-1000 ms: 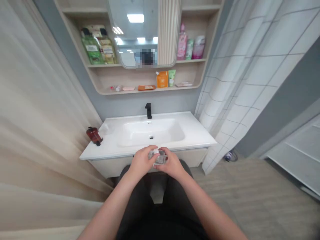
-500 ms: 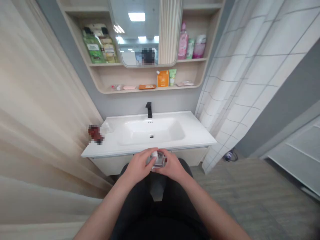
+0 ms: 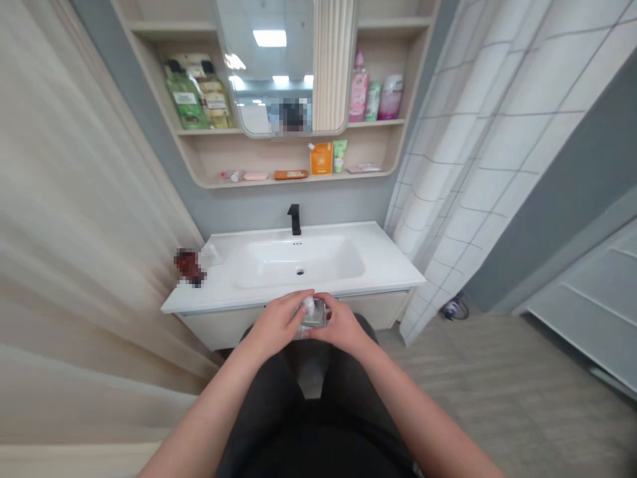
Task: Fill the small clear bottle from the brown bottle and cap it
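Observation:
Both of my hands meet in front of the vanity's front edge, above my lap. My right hand (image 3: 343,326) is closed around the right side of a small clear box-shaped container (image 3: 317,317). Closed at its left side, my left hand (image 3: 279,325) has its thumb and fingers on a small white piece (image 3: 309,306) at the container's top left. Whether that piece is part of the container or separate, I cannot tell. Fingers partly hide the container, and its contents are unclear.
Beyond my hands is a white sink basin (image 3: 343,259) with a black faucet (image 3: 295,219). A clear item (image 3: 212,254) and a blurred-out dark red thing (image 3: 189,265) are at the counter's left. Bottles stand on the shelf (image 3: 209,131) above; curtains hang on both sides.
The view has shifted slightly. Both hands stay on the container, and the left fingers have moved a little around the white piece.

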A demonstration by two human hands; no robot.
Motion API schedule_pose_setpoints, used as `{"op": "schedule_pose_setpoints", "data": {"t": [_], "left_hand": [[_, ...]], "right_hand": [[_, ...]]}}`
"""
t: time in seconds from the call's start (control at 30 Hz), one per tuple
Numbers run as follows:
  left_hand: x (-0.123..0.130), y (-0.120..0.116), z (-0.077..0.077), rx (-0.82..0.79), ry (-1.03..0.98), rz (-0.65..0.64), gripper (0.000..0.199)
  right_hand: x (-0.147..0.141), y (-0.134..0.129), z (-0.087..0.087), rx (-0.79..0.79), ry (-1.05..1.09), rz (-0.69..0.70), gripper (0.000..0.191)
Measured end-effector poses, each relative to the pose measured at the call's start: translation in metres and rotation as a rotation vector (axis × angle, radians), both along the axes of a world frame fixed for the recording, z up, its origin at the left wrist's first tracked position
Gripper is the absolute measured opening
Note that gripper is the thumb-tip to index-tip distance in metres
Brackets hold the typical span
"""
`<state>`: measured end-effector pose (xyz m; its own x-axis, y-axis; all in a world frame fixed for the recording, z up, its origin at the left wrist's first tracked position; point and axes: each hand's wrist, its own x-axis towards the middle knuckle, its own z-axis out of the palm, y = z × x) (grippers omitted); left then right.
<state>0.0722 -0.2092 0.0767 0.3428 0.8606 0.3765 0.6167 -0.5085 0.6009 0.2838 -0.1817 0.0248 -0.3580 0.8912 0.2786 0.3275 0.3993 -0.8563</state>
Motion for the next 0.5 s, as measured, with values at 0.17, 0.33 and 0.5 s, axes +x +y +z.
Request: {"op": "schedule_pose_setpoints", "data": {"t": [0.17, 0.33, 0.5], "left_hand": [[-0.0014, -0.0002, 0.003, 0.007, 0.022, 0.0, 0.045], [-0.0022, -0.0005, 0.0068, 0.013, 0.009, 0.002, 0.041], [-0.0033, -0.0011, 0.0079, 0.015, 0.026, -0.084, 0.053]], "right_hand": [[0.0008, -0.0013, 0.0016, 0.008, -0.013, 0.005, 0.078], [-0.0008, -0.0029, 0.0013, 0.008, 0.002, 0.032, 0.078], [-0.0005, -0.0032, -0.0005, 0.009, 0.001, 0.006, 0.074]]}}
